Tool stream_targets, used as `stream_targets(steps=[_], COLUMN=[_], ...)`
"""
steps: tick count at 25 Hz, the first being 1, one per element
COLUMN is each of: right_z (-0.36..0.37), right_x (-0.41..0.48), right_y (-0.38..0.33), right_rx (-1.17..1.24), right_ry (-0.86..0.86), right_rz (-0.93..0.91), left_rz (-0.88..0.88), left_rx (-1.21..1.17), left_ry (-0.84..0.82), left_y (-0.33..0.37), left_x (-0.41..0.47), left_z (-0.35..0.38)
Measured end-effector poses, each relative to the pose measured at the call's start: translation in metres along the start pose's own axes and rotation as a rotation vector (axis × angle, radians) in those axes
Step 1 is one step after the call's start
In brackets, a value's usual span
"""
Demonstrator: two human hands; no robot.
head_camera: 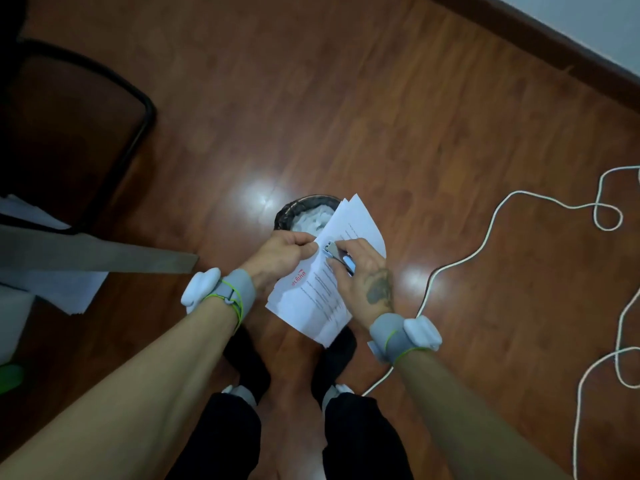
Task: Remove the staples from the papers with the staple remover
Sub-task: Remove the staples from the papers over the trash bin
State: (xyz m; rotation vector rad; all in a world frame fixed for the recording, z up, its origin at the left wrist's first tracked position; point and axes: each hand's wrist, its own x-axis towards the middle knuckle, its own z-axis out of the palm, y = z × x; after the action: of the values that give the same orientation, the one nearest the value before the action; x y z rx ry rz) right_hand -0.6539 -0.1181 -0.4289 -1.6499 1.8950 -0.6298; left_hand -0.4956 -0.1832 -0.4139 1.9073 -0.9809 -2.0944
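I hold a stack of white printed papers [318, 299] in the air over the floor. My left hand [277, 258] pinches the stack's left edge near its corner. My right hand [363, 271] grips a metal staple remover with a light blue handle [334, 254], its jaws pressed onto the paper right beside my left fingertips. The staple itself is too small to make out. Below the papers stands a small dark waste bin [294, 211] with white crumpled paper in it.
A desk edge [104, 252] with more white sheets [59, 289] juts in at the left. A dark chair [79, 126] stands at the back left. A white cable [491, 216] snakes over the wooden floor on the right. My feet are under the papers.
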Motion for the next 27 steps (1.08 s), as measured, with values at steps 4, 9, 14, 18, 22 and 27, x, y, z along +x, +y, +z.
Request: stream_targets(steps=[4,9,14,18,22,27], right_z=[0.021,0.035,0.045,0.052,0.055,0.054], right_x=[0.003,0.007,0.012,0.013,0.012,0.017], right_y=[0.019,0.03,0.036,0.036,0.036,0.038], right_rx=[-0.044,-0.083,-0.082,-0.072,-0.065,-0.077], right_ry=[0.0,0.011,0.013,0.015,0.044,0.046], right_rz=[0.022,0.0,-0.026,-0.015,-0.028,-0.007], left_rz=[0.048,0.08,0.12,0.155,0.175,0.168], left_rx=[0.051,0.111,0.249,0.284,0.28,0.251], left_ry=[0.002,0.066,0.093,0.116,0.119,0.134], left_y=[-0.018,-0.023,-0.02,-0.021,-0.022,-0.02], left_x=[0.025,0.043,0.053,0.053,0.053,0.055], left_z=[0.002,0.007,0.005,0.004,0.005,0.008])
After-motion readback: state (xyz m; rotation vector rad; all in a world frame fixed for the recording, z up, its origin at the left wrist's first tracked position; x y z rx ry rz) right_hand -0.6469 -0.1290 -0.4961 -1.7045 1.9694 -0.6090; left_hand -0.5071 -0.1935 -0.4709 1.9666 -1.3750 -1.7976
